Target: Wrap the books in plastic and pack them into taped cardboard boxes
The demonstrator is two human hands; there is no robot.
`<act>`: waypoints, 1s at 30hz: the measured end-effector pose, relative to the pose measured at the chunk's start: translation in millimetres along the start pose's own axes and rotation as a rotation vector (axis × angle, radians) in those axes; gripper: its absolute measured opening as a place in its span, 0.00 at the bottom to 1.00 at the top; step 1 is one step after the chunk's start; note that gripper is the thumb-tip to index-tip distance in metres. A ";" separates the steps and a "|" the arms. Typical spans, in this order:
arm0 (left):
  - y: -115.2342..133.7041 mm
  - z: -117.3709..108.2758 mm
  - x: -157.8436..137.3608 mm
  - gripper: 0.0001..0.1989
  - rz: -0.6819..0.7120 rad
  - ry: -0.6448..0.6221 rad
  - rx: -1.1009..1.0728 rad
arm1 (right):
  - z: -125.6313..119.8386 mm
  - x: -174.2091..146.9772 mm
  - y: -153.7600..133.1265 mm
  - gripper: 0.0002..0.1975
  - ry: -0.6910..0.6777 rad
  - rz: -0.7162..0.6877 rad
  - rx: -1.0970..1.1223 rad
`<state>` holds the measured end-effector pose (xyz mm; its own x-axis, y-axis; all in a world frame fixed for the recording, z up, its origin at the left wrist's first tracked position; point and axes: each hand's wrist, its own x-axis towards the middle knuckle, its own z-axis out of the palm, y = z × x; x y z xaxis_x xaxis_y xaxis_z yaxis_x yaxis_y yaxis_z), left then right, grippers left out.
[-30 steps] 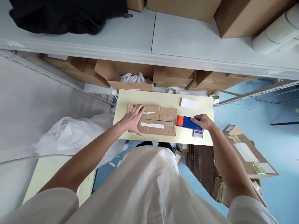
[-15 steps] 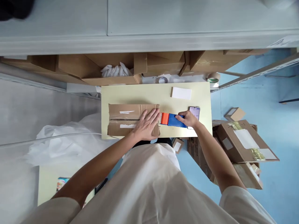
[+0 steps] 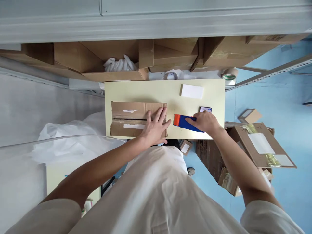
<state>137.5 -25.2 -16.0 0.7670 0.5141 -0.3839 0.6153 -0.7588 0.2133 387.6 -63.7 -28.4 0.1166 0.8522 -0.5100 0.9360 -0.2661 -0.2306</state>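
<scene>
A flat brown cardboard box [image 3: 131, 113] with two white torn label patches lies on the pale yellow table [image 3: 146, 89], a dark seam running along its middle. My left hand [image 3: 156, 126] rests on the box's right end with its fingers spread. To the right of the box, my right hand [image 3: 207, 122] grips a blue tape dispenser [image 3: 191, 123] with an orange toothed front end pointing left at the box. A small gap separates the two. My right hand partly covers a phone [image 3: 205, 109] lying behind it.
A white rectangular pad [image 3: 192, 91] lies near the table's back edge. Open cartons [image 3: 114, 75], one holding white packets, and tape rolls [image 3: 229, 74] line the shelf behind. Stacked cartons [image 3: 262, 143] stand on the floor at right, white plastic sheeting [image 3: 70, 139] at left.
My right hand has drawn the tape dispenser rightward, away from the box's end. My left hand's fingers have spread wider on the box. The whole view has shifted slightly.
</scene>
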 end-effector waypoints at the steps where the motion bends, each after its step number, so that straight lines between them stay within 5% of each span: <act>1: 6.6 0.1 3.3 0.51 -0.036 -0.001 0.012 | -2.1 0.3 -19.7 0.29 0.016 0.047 -0.042; 8: 30.0 15.0 24.9 0.65 -0.154 0.056 0.019 | -8.6 0.9 -109.8 0.22 0.002 0.120 -0.082; 11: 29.6 18.6 27.9 0.65 -0.140 0.092 0.010 | -0.5 -1.7 -119.2 0.15 -0.003 0.119 -0.119; 16: 22.2 12.3 16.3 0.51 -0.084 0.155 -0.077 | 24.2 -20.7 -99.5 0.15 -0.006 0.210 -0.174; 21: -22.4 -0.5 -26.8 0.42 -0.017 0.363 -0.326 | 45.8 -44.8 -61.4 0.26 0.170 0.384 0.126; 26: -97.1 6.3 -79.6 0.39 -0.428 0.606 -0.370 | 69.5 -42.1 -61.4 0.16 0.196 0.374 0.183; 30: -139.1 38.9 -104.3 0.42 -0.658 0.539 -0.702 | 89.4 -30.4 -76.6 0.16 0.194 0.354 0.162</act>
<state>-35.1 11.1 -40.6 0.1250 0.9709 -0.2043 0.7682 0.0356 0.6392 282.6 -109.5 -69.3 0.4963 0.7604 -0.4190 0.7646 -0.6114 -0.2039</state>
